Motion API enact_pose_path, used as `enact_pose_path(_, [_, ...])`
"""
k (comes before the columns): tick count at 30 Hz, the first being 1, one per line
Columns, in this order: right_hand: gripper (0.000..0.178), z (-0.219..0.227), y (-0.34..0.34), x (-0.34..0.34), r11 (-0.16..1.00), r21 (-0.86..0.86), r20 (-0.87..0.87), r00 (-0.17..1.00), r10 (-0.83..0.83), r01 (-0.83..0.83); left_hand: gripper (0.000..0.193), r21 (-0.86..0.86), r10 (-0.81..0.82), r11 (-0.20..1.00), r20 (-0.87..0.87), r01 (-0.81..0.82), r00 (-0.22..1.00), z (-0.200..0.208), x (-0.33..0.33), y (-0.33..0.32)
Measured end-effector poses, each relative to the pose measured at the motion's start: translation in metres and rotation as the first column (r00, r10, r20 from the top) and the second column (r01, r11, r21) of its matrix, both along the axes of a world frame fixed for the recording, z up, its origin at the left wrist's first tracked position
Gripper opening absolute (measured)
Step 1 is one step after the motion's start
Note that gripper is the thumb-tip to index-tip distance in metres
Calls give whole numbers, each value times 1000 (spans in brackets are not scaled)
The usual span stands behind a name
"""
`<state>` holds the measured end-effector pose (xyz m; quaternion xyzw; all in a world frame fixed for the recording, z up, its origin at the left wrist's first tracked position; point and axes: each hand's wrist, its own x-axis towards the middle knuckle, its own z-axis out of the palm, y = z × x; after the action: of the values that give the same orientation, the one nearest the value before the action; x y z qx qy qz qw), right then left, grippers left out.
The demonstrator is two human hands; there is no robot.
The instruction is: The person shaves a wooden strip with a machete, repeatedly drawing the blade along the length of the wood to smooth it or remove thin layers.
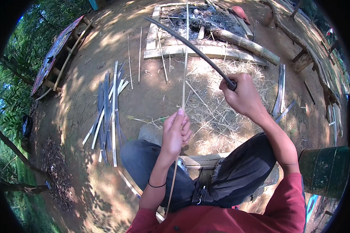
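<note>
Brown, packed dirt ground is spreading across the whole scene, patches of sunlight dappling its dusty surface, and up front a rectangular fire pit is showing its pale, blocky edging around crumbly grey ash. A rounded green barrel is standing over at the right, while a thick, jointed bamboo pole is lying slantwise across the pit's near right corner. Dark cloth trousers are creasing over the person's bent knees, and out to the left flat strips, some pale, some dark, are lying in a loose, criss-crossing heap. Curly, straw-like shavings are littering the dirt beyond the knees. Now the long, slender pale strip: it's running from the top edge down through the left hand toward the lap, fingers curling round it, thumb pressing along it. The right hand, well apart from the left, is gripping a long, dark, narrow blade that's slanting up leftward and crossing the strip in this view; whether they're touching, I can't tell. A thin black band is circling the left wrist.
</note>
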<state>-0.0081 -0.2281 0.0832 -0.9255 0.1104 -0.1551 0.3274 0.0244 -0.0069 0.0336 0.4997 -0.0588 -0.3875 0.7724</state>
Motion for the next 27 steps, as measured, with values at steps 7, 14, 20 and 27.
enact_pose_path(7, [16,-24,37,-19,934,-283,-165,970,177,-219,37,129,79,987,114,-94,990,0,-12,-16])
enact_pose_path(14, [15,-33,29,-27,920,-366,-122,987,103,-141,35,196,120,948,506,-250,854,-20,-25,-25])
enact_pose_path(20, [15,-44,3,-8,923,-385,-200,977,-71,-12,36,364,-10,902,556,-233,831,-27,-32,-9])
enact_pose_path(27, [21,-41,-146,-8,888,155,-126,901,-416,432,37,374,-75,925,348,-65,935,-56,-81,34])
